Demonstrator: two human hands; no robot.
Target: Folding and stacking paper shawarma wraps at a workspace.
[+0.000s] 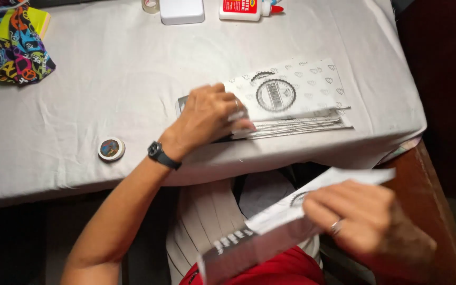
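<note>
My left hand (209, 113), with a black watch on its wrist, rests on the near end of a stack of white paper bags (296, 97) printed with small hearts and a round black stamp. The stack lies flat near the table's front edge. Its fingers are curled over the stack's edge. My right hand (368, 219), wearing a ring, is below the table edge over my lap and grips one such paper bag (270, 227), blurred, slanting up to the right.
The table wears a grey cloth (106, 89). A small round tin (111, 149) sits at the front left. Colourful patterned fabric (17, 45) lies at the back left. A white box (181, 10), tape roll (150, 5) and glue bottle (244, 9) stand at the back.
</note>
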